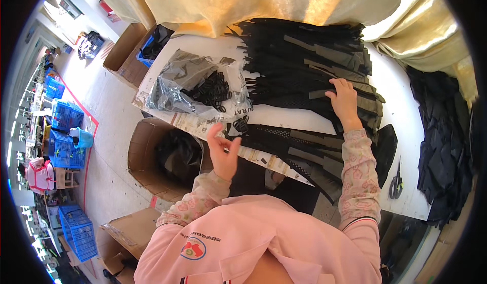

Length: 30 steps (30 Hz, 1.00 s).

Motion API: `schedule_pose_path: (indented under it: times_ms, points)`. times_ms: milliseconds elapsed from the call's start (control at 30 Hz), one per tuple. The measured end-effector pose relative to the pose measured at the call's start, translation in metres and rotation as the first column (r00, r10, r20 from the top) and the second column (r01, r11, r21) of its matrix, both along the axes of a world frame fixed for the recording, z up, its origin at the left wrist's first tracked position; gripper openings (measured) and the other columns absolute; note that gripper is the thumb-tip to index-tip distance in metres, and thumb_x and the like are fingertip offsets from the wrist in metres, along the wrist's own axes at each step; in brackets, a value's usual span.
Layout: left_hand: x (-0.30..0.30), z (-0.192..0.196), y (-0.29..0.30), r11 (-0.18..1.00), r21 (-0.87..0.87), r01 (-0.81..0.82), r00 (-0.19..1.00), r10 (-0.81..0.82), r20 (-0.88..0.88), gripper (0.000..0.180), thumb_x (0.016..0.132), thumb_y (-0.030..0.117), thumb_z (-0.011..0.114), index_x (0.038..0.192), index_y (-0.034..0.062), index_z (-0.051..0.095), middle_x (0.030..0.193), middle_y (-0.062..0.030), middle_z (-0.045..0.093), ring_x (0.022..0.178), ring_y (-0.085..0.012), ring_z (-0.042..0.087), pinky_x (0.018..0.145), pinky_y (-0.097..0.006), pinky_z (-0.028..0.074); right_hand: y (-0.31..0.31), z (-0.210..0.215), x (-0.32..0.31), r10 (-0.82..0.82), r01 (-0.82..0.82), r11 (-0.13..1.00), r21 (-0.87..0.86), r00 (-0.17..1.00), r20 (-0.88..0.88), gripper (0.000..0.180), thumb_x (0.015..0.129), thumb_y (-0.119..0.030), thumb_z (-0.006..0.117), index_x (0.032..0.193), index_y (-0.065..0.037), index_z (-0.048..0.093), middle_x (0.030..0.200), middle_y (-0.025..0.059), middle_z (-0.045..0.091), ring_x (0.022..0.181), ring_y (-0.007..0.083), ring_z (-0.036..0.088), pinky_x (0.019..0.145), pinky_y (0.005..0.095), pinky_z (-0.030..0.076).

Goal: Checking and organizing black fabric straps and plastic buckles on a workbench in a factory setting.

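Observation:
A wide pile of black fabric strips with grey-green bands point(304, 56) lies across the white table point(401, 116). My right hand point(345, 99) rests on its right part, fingers and thumb apart, touching a grey band. Nearer to me, a smaller group of black mesh strips with grey bands point(314, 149) fans out toward the table's front edge. My left hand point(221, 152) hovers by that edge, thumb and fingers apart with nothing visible between them. Just beyond it sit a few black plastic buckles point(241, 125). More black buckles point(213, 90) lie on a clear plastic bag point(170, 89).
Black scissors point(396, 182) lie at the table's right, near a heap of black fabric point(446, 142). Below the table's left edge stands a cardboard box point(144, 152) with black material inside. Yellowish curtains point(274, 2) hang behind. Blue crates point(76, 228) stand far left.

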<state>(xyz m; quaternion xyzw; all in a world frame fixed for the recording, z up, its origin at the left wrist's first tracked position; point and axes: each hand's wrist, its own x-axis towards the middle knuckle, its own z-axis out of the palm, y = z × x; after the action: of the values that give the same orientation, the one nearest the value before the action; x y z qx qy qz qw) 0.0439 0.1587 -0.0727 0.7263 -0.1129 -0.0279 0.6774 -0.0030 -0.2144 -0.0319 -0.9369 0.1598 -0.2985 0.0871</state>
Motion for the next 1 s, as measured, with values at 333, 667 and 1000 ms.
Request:
schedule_pose_path:
  times_ms: [333, 667, 1000]
  points:
    - [0.013, -0.015, -0.038, 0.632, 0.654, 0.416, 0.506, -0.758, 0.411, 0.05, 0.084, 0.026, 0.069, 0.128, 0.0074, 0.053, 0.132, -0.0163, 0.052, 0.113, -0.0334, 0.055, 0.1, -0.045, 0.041, 0.057, 0.081, -0.036, 0.255, -0.255, 0.967, -0.013, 0.967, 0.001, 0.018, 0.078, -0.009, 0.069, 0.092, -0.004, 0.058, 0.082, 0.012, 0.062, 0.078, 0.0326, 0.059, 0.081, 0.0366, 0.047]
    - [0.041, 0.028, -0.068, 0.407, -0.876, 0.258, 0.46, -0.849, -0.26, 0.017, 0.092, 0.009, 0.061, 0.109, 0.0074, 0.058, 0.089, -0.0045, 0.062, 0.071, -0.0128, 0.06, 0.064, -0.027, 0.049, 0.069, 0.08, -0.109, 0.391, -0.101, 0.752, 0.652, 0.864, -0.317, 0.015, 0.085, -0.014, 0.064, 0.088, 0.0, 0.06, 0.068, 0.0142, 0.057, 0.062, 0.0251, 0.058, 0.061, 0.0316, 0.046]
    - [0.028, 0.03, -0.039, 0.843, -0.4, 0.359, 0.783, -0.505, -0.363, 0.008, 0.091, 0.01, 0.063, 0.092, 0.0049, 0.057, 0.085, -0.0016, 0.061, 0.07, -0.0102, 0.058, 0.066, -0.026, 0.048, 0.164, 0.023, -0.042, 0.379, -0.365, 0.802, 0.473, 0.923, 0.07, 0.039, 0.078, -0.011, 0.071, 0.113, 0.0, 0.056, 0.106, 0.0163, 0.06, 0.099, 0.0342, 0.058, 0.082, 0.0385, 0.048]
